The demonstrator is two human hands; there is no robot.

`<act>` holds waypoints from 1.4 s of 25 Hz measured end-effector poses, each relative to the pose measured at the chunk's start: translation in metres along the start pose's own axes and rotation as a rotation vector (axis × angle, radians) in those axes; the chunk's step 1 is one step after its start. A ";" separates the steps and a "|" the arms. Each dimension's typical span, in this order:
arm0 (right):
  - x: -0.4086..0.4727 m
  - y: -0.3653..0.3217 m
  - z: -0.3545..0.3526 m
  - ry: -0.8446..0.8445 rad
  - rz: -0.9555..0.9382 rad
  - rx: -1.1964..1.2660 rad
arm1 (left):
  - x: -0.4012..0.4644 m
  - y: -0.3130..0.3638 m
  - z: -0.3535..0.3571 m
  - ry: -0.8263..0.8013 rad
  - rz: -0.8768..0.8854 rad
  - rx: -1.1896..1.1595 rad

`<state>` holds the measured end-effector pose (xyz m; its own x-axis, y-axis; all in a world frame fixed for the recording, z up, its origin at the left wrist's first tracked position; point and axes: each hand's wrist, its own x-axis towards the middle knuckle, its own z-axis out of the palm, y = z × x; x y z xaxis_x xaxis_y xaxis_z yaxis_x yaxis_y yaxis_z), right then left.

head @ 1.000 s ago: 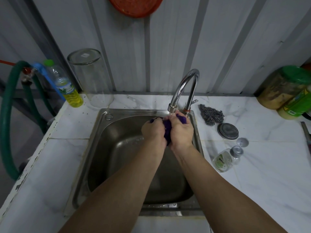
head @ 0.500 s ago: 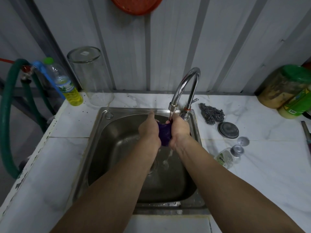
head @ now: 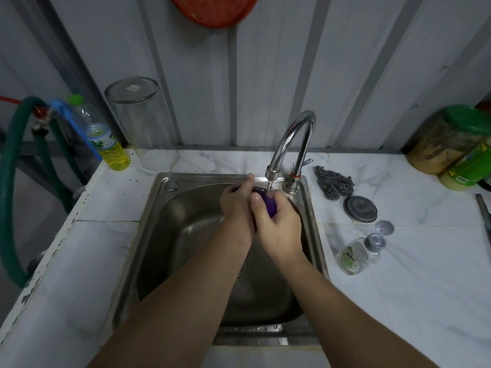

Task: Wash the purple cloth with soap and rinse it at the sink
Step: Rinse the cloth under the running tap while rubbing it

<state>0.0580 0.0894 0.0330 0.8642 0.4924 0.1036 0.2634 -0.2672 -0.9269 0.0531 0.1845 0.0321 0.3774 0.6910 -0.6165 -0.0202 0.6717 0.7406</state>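
Scourer point(head: 335, 185) right of tap point(head: 291, 144) — lid point(head: 360, 209) nearer

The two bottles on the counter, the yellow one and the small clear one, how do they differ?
The yellow-liquid bottle stands upright left of the sink; the small clear bottle lies on its side to the right. The first has a green cap, the second a silver top. Both are clear with labels.
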 end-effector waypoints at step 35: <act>0.035 0.003 0.008 0.049 0.499 0.026 | -0.004 0.006 -0.013 0.028 -0.088 0.089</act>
<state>0.0857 0.1124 0.0314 0.9015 0.2702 -0.3382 -0.1972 -0.4391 -0.8765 0.0389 0.1891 0.0358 0.3476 0.6385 -0.6867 0.0945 0.7048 0.7031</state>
